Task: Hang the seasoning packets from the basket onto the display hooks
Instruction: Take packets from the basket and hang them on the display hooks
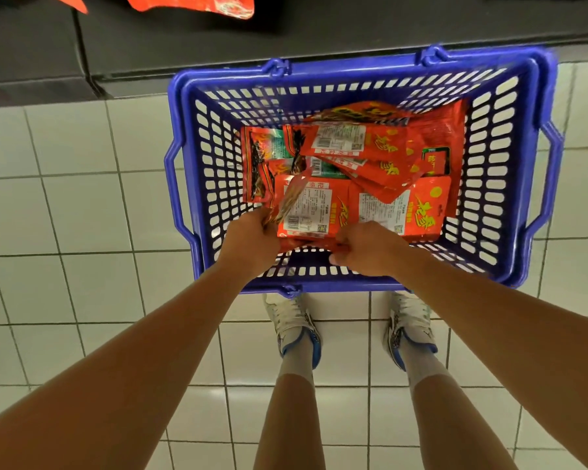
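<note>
Your packets (357, 171) are glossy red pouches with yellow lettering and white barcode labels, heaped in the blue basket (523, 184) on the tiled floor (65, 205). They overlap too much for a sure count; roughly eight show. Your left hand (252, 240) pinches one blurred packet by the near wall; your right hand (367, 249) grips the near edge of another. Two more packets (197, 3) are cut off at the top edge.

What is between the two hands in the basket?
A red packet lies between the left hand and right hand, both gripping its near edge, in the head view.
</note>
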Demonstrator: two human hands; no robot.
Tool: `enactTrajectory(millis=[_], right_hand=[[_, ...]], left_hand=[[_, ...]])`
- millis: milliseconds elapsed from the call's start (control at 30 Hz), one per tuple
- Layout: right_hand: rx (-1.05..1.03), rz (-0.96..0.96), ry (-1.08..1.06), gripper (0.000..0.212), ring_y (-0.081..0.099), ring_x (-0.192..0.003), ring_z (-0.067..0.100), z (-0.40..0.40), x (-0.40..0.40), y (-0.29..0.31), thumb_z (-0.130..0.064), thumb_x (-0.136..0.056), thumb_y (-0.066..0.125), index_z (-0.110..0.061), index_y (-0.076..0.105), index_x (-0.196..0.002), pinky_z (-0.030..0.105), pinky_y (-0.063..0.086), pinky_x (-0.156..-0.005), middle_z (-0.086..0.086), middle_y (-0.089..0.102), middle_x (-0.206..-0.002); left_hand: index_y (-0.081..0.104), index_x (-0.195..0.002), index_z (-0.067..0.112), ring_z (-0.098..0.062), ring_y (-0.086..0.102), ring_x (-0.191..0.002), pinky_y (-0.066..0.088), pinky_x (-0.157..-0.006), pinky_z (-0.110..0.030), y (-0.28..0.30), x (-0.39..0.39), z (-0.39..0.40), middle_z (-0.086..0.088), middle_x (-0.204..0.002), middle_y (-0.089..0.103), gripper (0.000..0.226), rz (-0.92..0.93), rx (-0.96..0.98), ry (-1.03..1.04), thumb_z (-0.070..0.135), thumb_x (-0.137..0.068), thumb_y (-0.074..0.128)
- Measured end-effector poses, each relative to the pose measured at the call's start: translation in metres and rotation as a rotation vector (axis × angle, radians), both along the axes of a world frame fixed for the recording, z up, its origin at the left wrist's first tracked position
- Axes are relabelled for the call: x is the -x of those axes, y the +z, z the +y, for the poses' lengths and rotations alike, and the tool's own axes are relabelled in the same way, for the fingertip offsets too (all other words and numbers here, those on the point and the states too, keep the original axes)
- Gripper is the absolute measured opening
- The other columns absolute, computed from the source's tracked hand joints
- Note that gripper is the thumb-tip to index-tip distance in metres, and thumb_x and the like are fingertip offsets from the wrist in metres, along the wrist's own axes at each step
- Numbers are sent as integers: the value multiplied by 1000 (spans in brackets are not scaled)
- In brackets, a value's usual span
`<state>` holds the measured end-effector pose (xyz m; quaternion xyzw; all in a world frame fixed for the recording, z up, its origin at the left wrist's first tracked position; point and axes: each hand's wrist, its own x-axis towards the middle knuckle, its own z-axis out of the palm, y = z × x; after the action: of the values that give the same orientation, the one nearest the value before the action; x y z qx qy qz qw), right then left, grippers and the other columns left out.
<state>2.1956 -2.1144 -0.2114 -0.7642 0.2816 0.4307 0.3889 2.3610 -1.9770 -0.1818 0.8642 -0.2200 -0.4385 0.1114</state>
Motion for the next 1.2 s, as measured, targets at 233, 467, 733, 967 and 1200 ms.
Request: enactTrajectory(millis=[233,467,733,967,1200], right_hand=[[76,-47,5,18,56,-76,20,10,-2,-19,-20,-103,50,-11,67,-103,29,40,-64,2,58,-79],[-20,-261,-103,22,53,-65,17,-24,13,29,-20,-106,49,-14,60,-88,26,34,-54,-4,53,-70],[-56,-447,-535,34,47,-44,-6,-59,-18,87,-20,-103,57,-18,60,-70,8,33,-45,-14,51,-49],[-143,-465,-788,34,59,-75,24,-84,-20,125,-31,-102,59,-1,67,-88,41,53,-77,17,65,-83],[-229,-510,-891,27,71,-100,18,-114,6,168,-40,-103,54,-20,71,-105,42,56,-90,2,75,-105]], left_hand=[[69,-120,17,-6,48,-53,34,-39,-6,-8,5,14,12,-62,52,30,17,-46,-45,13,-100,47],[67,-124,20,-11,50,-54,32,-37,-13,13,4,-2,6,-69,58,30,88,-37,-44,17,-102,47],[72,-101,24,-9,73,-69,59,-66,-22,64,-5,-33,5,-77,74,17,448,107,134,39,-95,67],[68,-83,32,7,68,-65,51,-62,-14,96,3,-40,23,-70,73,18,445,172,324,18,-93,71],[64,-116,31,-18,73,-103,58,-91,-41,151,10,-45,7,-111,76,30,615,232,506,13,-93,70]])
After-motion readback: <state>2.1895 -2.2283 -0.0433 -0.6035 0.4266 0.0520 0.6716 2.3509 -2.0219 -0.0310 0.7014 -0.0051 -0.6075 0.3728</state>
